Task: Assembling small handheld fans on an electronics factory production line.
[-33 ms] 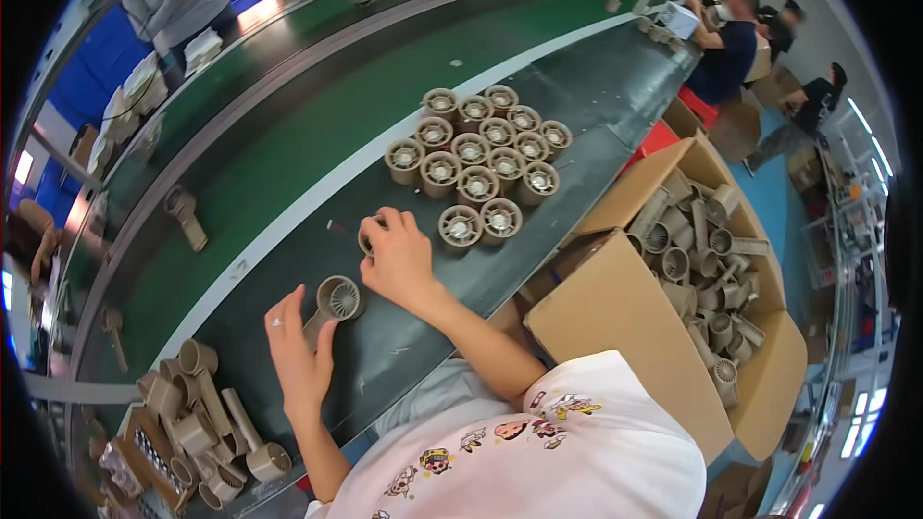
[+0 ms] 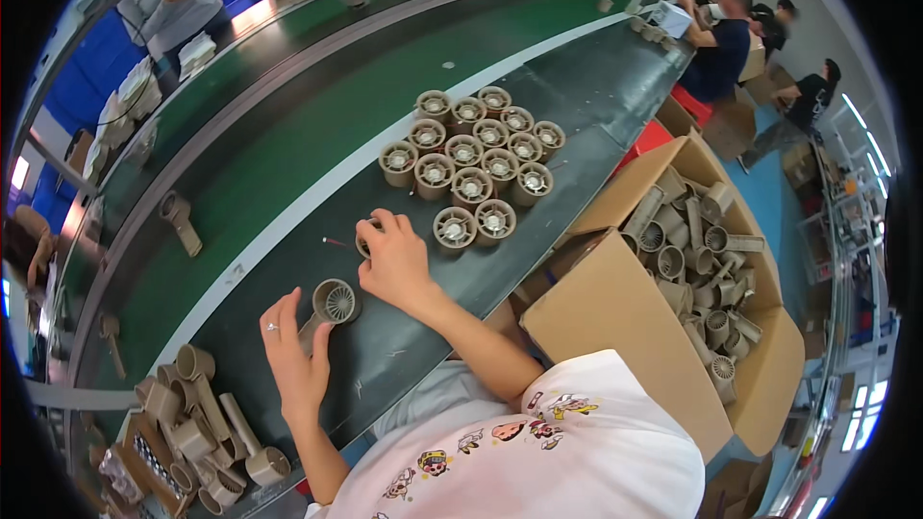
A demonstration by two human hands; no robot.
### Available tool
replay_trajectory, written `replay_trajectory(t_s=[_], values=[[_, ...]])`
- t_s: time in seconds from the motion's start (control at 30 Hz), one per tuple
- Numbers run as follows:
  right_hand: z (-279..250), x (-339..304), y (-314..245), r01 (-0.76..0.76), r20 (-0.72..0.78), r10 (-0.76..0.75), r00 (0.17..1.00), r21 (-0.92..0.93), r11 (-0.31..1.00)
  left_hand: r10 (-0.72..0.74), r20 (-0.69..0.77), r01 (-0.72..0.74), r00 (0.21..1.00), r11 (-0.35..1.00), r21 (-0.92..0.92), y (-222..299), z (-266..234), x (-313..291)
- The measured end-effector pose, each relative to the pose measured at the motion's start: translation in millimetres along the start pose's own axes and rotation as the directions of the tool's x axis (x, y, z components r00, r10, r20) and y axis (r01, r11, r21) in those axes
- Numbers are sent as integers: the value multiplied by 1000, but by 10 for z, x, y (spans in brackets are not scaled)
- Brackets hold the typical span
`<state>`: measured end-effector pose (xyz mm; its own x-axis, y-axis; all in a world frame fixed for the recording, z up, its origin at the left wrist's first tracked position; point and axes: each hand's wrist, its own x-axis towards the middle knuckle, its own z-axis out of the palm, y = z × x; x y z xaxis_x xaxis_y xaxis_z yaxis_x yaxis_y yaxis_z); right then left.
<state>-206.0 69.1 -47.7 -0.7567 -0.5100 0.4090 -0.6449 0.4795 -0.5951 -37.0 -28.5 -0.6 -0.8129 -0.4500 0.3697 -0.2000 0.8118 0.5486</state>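
Observation:
A tan handheld-fan shell (image 2: 336,302) with a round vaned head lies on the dark work surface. My left hand (image 2: 293,351) is around its handle, fingers stretched and thumb apart; whether it presses on the handle I cannot tell. Just right of the shell, the fingers of my right hand (image 2: 396,261) curl over a round tan fan housing (image 2: 363,240), which they mostly cover. A thin dark-red wire (image 2: 334,241) sticks out beside that hand. Several similar round housings (image 2: 463,151) with pale spoked centres stand upright in a cluster beyond it.
A green conveyor belt (image 2: 288,149) curves along the far side, carrying loose shells (image 2: 180,221). Handled shells (image 2: 197,437) are heaped at the lower left. An open cardboard box (image 2: 625,336) full of shells stands at the right. Other people (image 2: 721,43) work farther off.
The whole view has shifted slightly. More of the thin wire beside my right hand shows now. Both hands keep nearly the same places.

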Motion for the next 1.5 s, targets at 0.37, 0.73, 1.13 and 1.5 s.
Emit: replay_trajectory(t_s=[0.37,0.73,1.13,1.5], values=[[-163,-10,221,130,-114,-106,988,233,964,277,-23,-269,961,949,163,364,147,397],[-694,-54,-202,507,-140,-492,859,365,781,170,40,-164,985,978,-130,328,88,229],[-769,-121,-346,425,-110,-454,884,593,684,-141,225,251,964,755,-606,314,-199,4],[-582,-159,-205,356,-59,-485,872,757,548,-137,273,285,952,81,-955,131,-97,-159]])
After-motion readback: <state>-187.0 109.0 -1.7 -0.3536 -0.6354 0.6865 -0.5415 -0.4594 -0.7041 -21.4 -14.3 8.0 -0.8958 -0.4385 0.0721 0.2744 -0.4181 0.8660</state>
